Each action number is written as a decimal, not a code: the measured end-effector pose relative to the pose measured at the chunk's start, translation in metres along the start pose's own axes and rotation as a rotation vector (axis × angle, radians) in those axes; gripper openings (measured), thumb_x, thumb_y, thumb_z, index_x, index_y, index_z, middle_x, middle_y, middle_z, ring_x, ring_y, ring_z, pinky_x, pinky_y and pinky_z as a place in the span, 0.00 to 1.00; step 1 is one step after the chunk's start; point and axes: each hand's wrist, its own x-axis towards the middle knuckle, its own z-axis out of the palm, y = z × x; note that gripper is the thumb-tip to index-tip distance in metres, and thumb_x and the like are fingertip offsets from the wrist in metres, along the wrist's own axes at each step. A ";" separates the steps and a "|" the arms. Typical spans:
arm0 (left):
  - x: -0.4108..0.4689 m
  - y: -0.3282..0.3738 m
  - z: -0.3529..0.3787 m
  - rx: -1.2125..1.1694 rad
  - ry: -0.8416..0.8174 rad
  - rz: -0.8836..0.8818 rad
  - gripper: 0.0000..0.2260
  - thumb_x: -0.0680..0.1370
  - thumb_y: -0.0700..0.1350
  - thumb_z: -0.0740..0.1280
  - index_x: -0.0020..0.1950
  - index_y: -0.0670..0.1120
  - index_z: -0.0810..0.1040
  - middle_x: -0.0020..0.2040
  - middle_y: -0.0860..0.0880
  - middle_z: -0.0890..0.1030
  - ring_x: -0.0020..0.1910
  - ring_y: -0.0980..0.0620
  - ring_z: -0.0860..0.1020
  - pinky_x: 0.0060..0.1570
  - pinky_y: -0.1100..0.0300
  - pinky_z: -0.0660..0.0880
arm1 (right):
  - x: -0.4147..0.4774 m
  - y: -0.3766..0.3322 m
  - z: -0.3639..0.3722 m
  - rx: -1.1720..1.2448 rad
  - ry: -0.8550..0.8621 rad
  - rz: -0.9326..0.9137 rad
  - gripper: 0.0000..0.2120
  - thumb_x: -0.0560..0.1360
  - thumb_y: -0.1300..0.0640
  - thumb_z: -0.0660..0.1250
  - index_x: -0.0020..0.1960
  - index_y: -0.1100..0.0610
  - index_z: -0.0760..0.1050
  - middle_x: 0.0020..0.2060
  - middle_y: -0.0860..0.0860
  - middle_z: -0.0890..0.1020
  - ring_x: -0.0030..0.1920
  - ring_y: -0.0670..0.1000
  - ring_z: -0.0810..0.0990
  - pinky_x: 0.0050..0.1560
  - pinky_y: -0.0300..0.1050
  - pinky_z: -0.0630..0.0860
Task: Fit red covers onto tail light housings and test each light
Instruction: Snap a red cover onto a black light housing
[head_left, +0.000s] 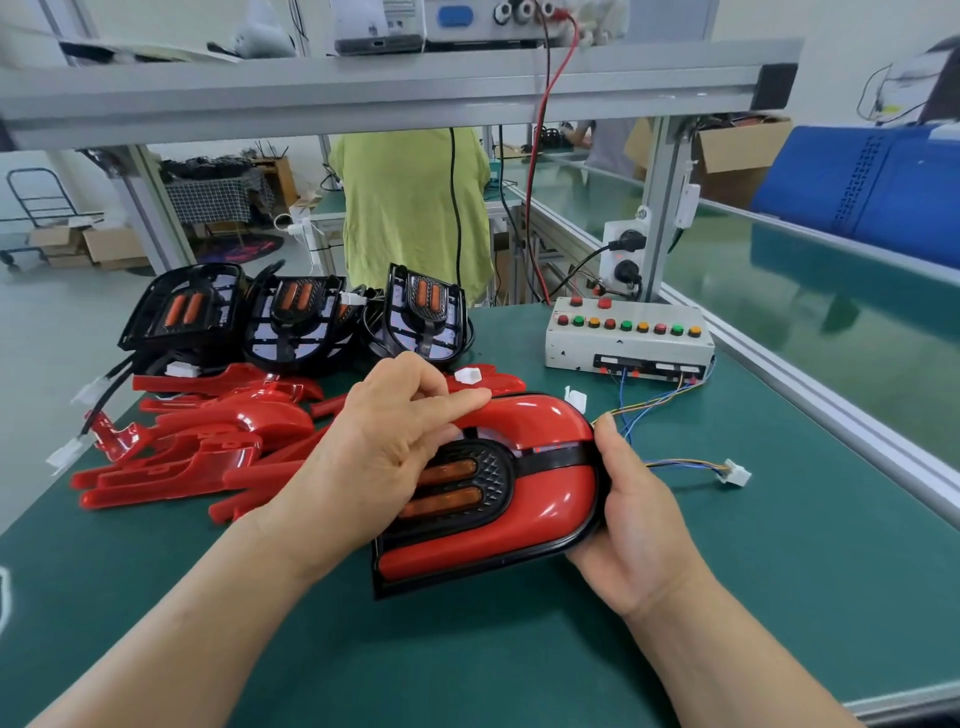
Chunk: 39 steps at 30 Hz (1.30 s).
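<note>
I hold a tail light (540, 499) just above the green bench, its black housing carrying a glossy red cover around two orange strips. My left hand (384, 447) lies over its upper left part, fingers pressing on the red cover's top edge. My right hand (631, 525) cups the rounded right end from below. Three bare black housings (296, 317) stand in a row at the back left, with a pile of loose red covers (208, 441) in front of them. A grey test box (628, 338) with coloured buttons sits at the back right, and its wired white plug (736, 472) lies loose.
An aluminium frame rail (779, 384) borders the bench on the right, with a conveyor beyond it. A power socket post (623, 254) stands behind the test box. A shelf crosses overhead. A person in a yellow-green shirt (410, 208) stands beyond the bench.
</note>
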 end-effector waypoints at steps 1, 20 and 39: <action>0.000 -0.002 -0.001 -0.012 -0.002 0.000 0.20 0.77 0.35 0.68 0.67 0.50 0.78 0.49 0.49 0.72 0.51 0.48 0.73 0.55 0.60 0.72 | 0.000 0.000 0.000 0.004 0.000 0.000 0.29 0.75 0.40 0.59 0.63 0.61 0.79 0.58 0.60 0.83 0.59 0.59 0.83 0.55 0.56 0.81; -0.004 -0.005 -0.001 0.050 -0.022 0.051 0.23 0.75 0.30 0.69 0.68 0.47 0.78 0.49 0.48 0.72 0.51 0.46 0.73 0.52 0.50 0.75 | 0.001 0.001 0.002 -0.029 0.058 -0.024 0.25 0.81 0.42 0.57 0.61 0.61 0.80 0.56 0.60 0.84 0.55 0.58 0.84 0.51 0.53 0.83; -0.009 0.006 0.008 -0.009 0.067 -0.089 0.16 0.79 0.40 0.68 0.65 0.54 0.79 0.56 0.54 0.74 0.60 0.52 0.71 0.66 0.51 0.65 | 0.003 0.000 0.005 -0.141 0.036 -0.101 0.25 0.64 0.55 0.76 0.59 0.61 0.80 0.52 0.63 0.85 0.45 0.59 0.85 0.44 0.54 0.83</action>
